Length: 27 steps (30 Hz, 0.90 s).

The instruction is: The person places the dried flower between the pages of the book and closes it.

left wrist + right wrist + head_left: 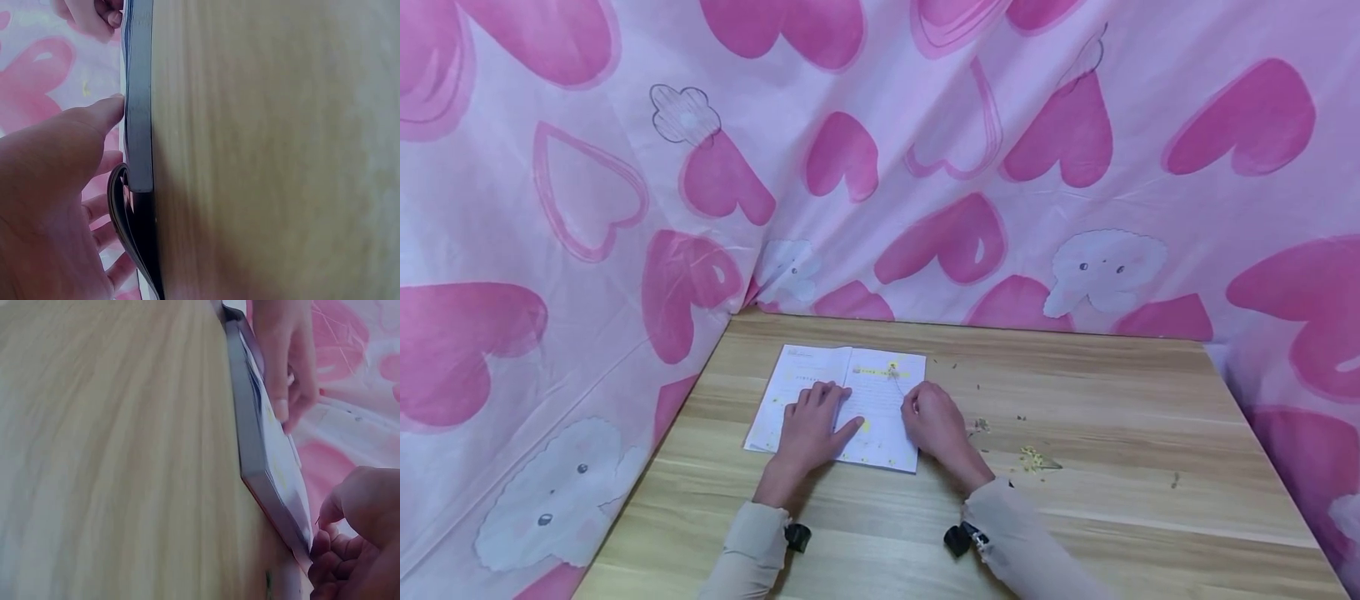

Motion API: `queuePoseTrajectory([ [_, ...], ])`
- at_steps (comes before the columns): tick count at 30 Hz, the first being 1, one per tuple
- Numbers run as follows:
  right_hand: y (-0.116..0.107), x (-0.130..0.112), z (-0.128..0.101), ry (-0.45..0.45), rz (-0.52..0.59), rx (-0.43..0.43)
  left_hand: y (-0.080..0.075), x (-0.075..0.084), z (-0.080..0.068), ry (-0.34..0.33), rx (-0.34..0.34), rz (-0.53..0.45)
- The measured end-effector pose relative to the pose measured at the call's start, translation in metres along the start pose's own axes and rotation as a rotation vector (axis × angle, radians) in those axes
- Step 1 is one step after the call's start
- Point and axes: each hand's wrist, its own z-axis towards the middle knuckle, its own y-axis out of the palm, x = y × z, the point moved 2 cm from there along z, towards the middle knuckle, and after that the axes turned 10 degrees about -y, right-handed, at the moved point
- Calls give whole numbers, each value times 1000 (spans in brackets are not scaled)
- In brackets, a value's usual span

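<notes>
An open book (883,450) with white printed pages lies on the wooden table. My left hand (811,427) rests across its left page and fold, fingers spread, the thumb reaching onto the right page. In the left wrist view, the thumb (103,114) lies on the book's top near its thick edge. At the right margin, my right hand (936,421) pinches the thin stem of a small flower sprig (892,372), whose yellowish head is over the upper right page. Most of the stem is hidden in the right wrist view, where the fingers (331,550) are curled.
Right of the book lies a small pile of yellow flower bits (1033,458), with dried scraps (981,425) nearer the hand. Several tiny fragments are scattered over the table (1150,400). Pink heart-patterned cloth (940,233) stands behind and along both sides.
</notes>
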Motion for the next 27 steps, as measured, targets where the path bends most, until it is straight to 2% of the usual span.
queuePoseTrajectory([
  [7, 8, -8, 5, 29, -107, 14, 2, 1, 2, 5, -2, -3],
  [15, 12, -11, 8, 29, -139, 0, 3, 2, 3, 4, -7, -1],
  [27, 10, -8, 11, -57, -59, -7, -1, 0, 1, -6, -16, -14],
])
